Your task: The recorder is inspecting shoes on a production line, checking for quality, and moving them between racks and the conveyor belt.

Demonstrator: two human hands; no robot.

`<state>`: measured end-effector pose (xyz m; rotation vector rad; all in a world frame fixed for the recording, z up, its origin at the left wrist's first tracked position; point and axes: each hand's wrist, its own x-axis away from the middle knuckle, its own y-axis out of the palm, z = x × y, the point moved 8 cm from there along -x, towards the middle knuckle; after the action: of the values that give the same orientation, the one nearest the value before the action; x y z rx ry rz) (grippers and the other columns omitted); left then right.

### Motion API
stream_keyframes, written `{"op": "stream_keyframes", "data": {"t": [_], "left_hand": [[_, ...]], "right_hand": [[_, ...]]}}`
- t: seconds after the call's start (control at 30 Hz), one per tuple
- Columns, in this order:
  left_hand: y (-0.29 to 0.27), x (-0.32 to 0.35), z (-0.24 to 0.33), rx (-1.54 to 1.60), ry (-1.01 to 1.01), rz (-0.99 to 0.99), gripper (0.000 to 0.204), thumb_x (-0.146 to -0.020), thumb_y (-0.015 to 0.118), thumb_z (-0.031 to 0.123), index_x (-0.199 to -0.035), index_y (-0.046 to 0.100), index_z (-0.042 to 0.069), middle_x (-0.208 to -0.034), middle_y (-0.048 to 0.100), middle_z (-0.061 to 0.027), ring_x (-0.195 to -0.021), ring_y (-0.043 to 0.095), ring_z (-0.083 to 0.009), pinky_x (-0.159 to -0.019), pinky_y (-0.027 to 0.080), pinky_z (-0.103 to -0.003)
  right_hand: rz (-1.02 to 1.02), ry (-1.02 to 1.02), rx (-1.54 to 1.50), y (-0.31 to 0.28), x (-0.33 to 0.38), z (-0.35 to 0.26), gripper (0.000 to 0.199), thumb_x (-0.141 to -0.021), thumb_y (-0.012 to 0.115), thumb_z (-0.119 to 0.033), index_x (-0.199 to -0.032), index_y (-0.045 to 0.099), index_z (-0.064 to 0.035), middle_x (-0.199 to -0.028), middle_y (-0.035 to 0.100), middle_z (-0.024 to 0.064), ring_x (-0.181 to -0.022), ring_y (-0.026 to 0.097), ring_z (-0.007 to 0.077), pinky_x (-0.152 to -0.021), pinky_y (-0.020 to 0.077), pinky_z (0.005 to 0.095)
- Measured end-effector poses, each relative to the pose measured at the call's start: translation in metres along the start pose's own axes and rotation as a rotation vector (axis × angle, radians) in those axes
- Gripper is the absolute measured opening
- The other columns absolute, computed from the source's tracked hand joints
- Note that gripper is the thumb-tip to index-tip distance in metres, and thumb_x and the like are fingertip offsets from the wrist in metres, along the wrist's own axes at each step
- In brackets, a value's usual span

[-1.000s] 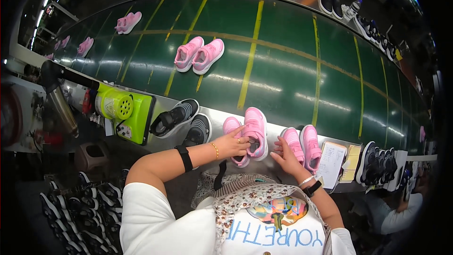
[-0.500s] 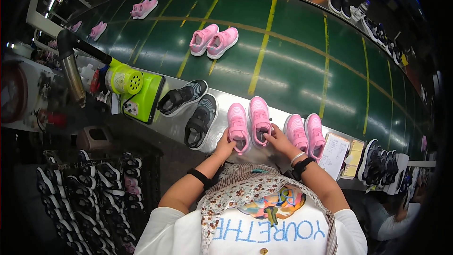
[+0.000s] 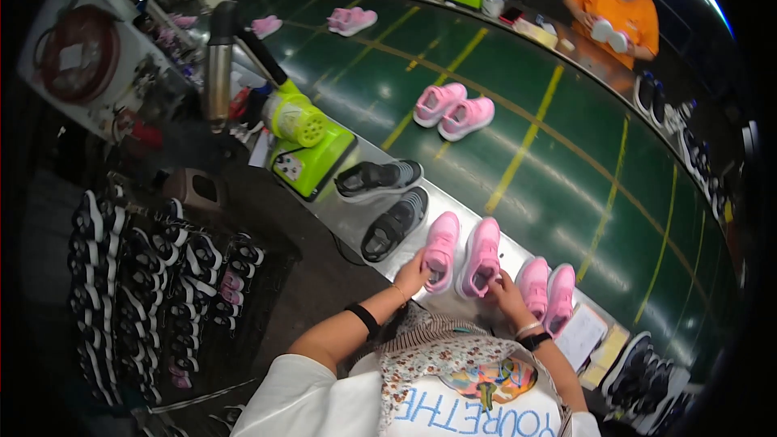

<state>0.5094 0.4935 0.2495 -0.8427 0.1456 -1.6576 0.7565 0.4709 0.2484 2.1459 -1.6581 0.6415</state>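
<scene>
A pair of pink sneakers stands side by side on the metal ledge (image 3: 350, 220) in front of me, toes pointing away. My left hand (image 3: 413, 273) grips the heel of the left pink sneaker (image 3: 441, 248). My right hand (image 3: 507, 291) holds the heel of the right pink sneaker (image 3: 482, 256). A black band sits on my left forearm and a watch on my right wrist. A second pink pair (image 3: 547, 291) stands just right of my right hand.
Two black sneakers (image 3: 388, 204) lie left of the pink pair, beside a green machine (image 3: 312, 142). Beyond the ledge the green conveyor belt (image 3: 566, 194) carries more pink pairs (image 3: 453, 108). A person in orange (image 3: 619, 4) works across it. Racks of black shoes (image 3: 162, 275) fill the lower left.
My hands have slid from the tops of the pink pair down to their heels. The view has swung, bringing the person in orange into sight.
</scene>
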Motion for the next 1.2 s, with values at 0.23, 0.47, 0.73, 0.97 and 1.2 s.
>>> {"op": "stream_keyframes", "data": {"t": [0.23, 0.47, 0.73, 0.97, 1.2], "left_hand": [[-0.006, 0.046, 0.083, -0.33, 0.436, 0.406, 0.038, -0.073, 0.06, 0.019, -0.107, 0.048, 0.006, -0.099, 0.05, -0.0145, -0.09, 0.053, -0.0318, -0.075, 0.044, -0.04], [0.069, 0.053, 0.096, -0.671, 0.308, -0.118, 0.061, -0.064, 0.071, 0.035, -0.119, 0.05, 0.02, -0.103, 0.051, -0.0136, -0.102, 0.048, -0.0304, -0.088, 0.03, -0.046], [0.073, 0.028, 0.089, -0.555, 0.416, 0.1, 0.045, -0.065, 0.065, 0.044, -0.098, 0.059, 0.016, -0.096, 0.05, -0.0112, -0.096, 0.048, -0.0281, -0.086, 0.03, -0.046], [-0.038, 0.147, 0.119, -0.143, 0.55, 0.335, 0.042, -0.072, 0.059, 0.05, -0.093, 0.058, 0.013, -0.087, 0.049, -0.0054, -0.088, 0.05, -0.0202, -0.077, 0.033, -0.038], [-0.1, 0.231, 0.005, -0.21, -0.013, 0.85, 0.046, -0.068, 0.061, 0.054, -0.091, 0.063, 0.013, -0.088, 0.055, -0.0085, -0.082, 0.055, -0.0246, -0.071, 0.04, -0.039]], "right_hand": [[-0.141, -0.022, 0.029, -0.028, -0.008, 0.072, 0.059, -0.088, 0.049, -0.017, -0.136, 0.015, -0.0088, -0.11, 0.048, 0.0169, -0.087, 0.056, 0.0215, -0.068, 0.0525, 0.0348], [-0.19, 0.027, -0.046, -0.046, -0.042, 0.108, 0.065, -0.087, 0.051, -0.014, -0.134, 0.007, -0.006, -0.101, 0.055, 0.0205, -0.079, 0.061, 0.0258, -0.065, 0.0538, 0.0376], [-0.234, -0.205, 0.037, -0.078, -0.088, 0.155, 0.051, -0.086, 0.051, -0.015, -0.13, 0.026, -0.0048, -0.094, 0.06, 0.0165, -0.073, 0.063, 0.0235, -0.064, 0.0513, 0.0354], [-0.415, -0.207, 0.115, -0.009, -0.119, 0.095, 0.052, -0.086, 0.052, -0.016, -0.13, 0.026, -0.0052, -0.093, 0.06, 0.016, -0.075, 0.062, 0.0217, -0.065, 0.0507, 0.034], [-0.624, -0.13, 0.237, 0.105, -0.116, 0.059, 0.054, -0.087, 0.054, -0.018, -0.13, 0.025, -0.0056, -0.093, 0.06, 0.0155, -0.077, 0.06, 0.0198, -0.066, 0.0501, 0.0326]]}}
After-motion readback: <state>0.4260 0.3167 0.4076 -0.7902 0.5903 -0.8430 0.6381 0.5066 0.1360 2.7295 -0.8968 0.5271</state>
